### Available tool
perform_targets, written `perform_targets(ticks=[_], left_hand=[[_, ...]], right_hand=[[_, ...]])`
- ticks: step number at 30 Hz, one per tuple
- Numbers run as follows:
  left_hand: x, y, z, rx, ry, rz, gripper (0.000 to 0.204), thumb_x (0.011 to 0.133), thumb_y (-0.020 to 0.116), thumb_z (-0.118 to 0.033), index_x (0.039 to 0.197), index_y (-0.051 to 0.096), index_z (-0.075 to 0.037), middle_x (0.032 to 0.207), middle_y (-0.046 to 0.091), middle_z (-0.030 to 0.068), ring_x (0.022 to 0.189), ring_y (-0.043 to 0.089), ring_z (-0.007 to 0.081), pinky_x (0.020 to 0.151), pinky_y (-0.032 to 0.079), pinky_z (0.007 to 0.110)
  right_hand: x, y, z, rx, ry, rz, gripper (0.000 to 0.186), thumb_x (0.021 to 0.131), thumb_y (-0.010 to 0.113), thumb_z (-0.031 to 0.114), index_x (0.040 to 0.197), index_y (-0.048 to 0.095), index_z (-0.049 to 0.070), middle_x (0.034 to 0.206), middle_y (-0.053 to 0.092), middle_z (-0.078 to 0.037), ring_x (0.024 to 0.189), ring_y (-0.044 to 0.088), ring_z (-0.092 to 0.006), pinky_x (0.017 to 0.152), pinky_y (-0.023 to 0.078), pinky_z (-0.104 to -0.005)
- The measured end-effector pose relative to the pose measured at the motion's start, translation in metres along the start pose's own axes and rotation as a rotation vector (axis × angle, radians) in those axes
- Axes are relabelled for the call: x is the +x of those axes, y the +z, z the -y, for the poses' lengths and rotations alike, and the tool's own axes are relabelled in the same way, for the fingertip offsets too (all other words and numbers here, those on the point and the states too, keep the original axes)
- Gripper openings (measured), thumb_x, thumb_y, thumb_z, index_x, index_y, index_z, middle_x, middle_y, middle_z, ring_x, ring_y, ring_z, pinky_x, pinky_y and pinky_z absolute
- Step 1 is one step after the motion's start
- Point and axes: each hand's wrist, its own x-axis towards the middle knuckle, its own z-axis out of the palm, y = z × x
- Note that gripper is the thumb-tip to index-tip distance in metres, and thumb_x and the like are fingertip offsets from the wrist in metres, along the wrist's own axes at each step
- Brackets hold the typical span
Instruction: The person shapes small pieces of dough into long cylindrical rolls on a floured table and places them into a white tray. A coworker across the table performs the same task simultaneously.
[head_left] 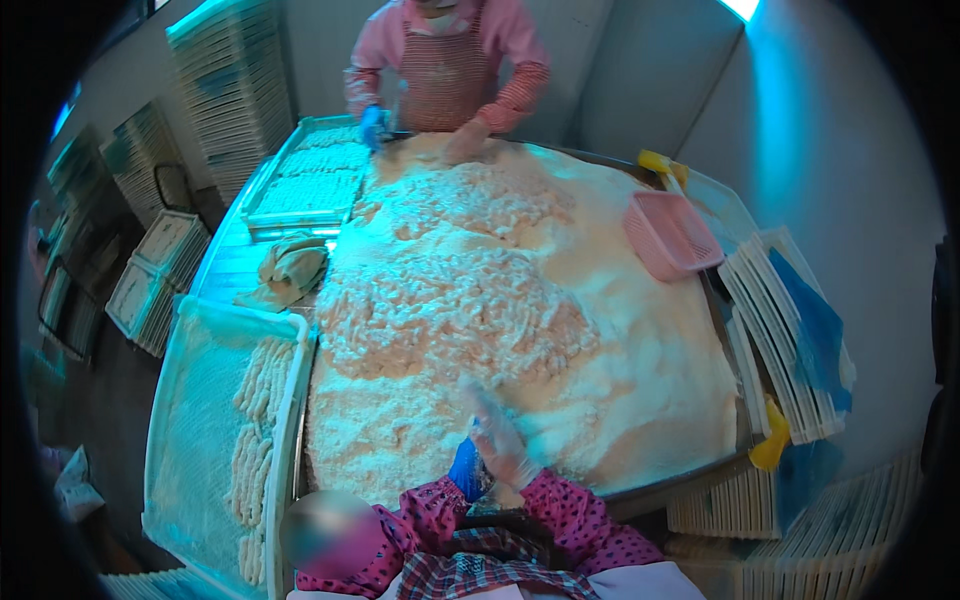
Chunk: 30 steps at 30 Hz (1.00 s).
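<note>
My left hand, in a blue glove, and my right hand, in a thin clear glove, meet palm to palm over the near part of the powder bed. Their fingers stretch out straight and look dusted with powder. Anything between the palms is hidden. Beyond the fingertips lies a heap of pale pinkish, powder-coated strips on a wide bed of white flour or crumbs. To my left, a lined tray carries coated strips in rows along its right side.
Across the table a co-worker in a striped apron reaches into the powder. Filled trays and a crumpled cloth are at left. A pink basket sits at the right edge, near stacked trays and a yellow-handled tool.
</note>
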Motion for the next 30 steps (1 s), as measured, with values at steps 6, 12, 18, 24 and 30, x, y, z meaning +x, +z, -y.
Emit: perform_targets(ticks=[6,12,18,24,30], left_hand=[[-0.049,0.050,-0.154,-0.166,0.036,-0.189,0.041,0.095,0.040,-0.042,0.123,0.046,-0.013,0.096,0.052,0.0040,0.075,0.049,0.0159,0.070,0.045,0.033],[-0.102,-0.023,-0.318,0.230,0.662,-0.818,0.048,0.095,0.036,-0.049,0.121,0.047,-0.010,0.102,0.055,0.0058,0.074,0.051,0.0171,0.071,0.044,0.035],[-0.243,-0.298,-0.373,0.998,0.333,-0.949,0.052,0.095,0.035,-0.046,0.125,0.050,-0.006,0.111,0.060,0.0082,0.100,0.055,0.0189,0.087,0.042,0.034],[-0.260,-0.230,-0.377,1.334,0.095,-0.777,0.039,0.097,0.039,-0.020,0.132,0.042,-0.002,0.125,0.053,0.0107,0.111,0.052,0.0197,0.099,0.036,0.033],[-0.165,-0.082,-0.309,1.348,0.558,-0.546,0.047,0.086,0.058,-0.010,0.130,0.044,-0.002,0.126,0.051,0.0129,0.113,0.050,0.0217,0.095,0.040,0.033]], right_hand=[[0.051,-0.032,-0.099,-0.726,0.154,-0.127,0.030,0.074,0.068,0.025,0.096,0.057,0.007,0.087,0.059,-0.011,0.083,0.056,-0.0306,0.075,0.044,-0.0427],[0.051,-0.034,-0.158,-0.682,0.340,-0.075,0.017,0.070,0.067,0.016,0.081,0.056,0.007,0.077,0.060,-0.012,0.075,0.059,-0.0306,0.068,0.045,-0.0434],[0.064,-0.013,-0.144,-0.586,0.344,-0.042,0.012,0.075,0.062,0.006,0.084,0.054,0.003,0.074,0.057,-0.008,0.068,0.056,-0.0211,0.065,0.046,-0.0321],[0.076,-0.042,-0.092,0.112,0.430,-0.373,0.012,0.075,0.065,0.004,0.085,0.059,0.007,0.076,0.058,-0.002,0.070,0.057,-0.0128,0.066,0.046,-0.0274],[-0.007,-0.048,-0.056,-0.116,0.278,0.532,0.023,0.074,0.069,0.018,0.092,0.062,0.006,0.094,0.062,-0.009,0.092,0.059,-0.0236,0.083,0.045,-0.0355]])
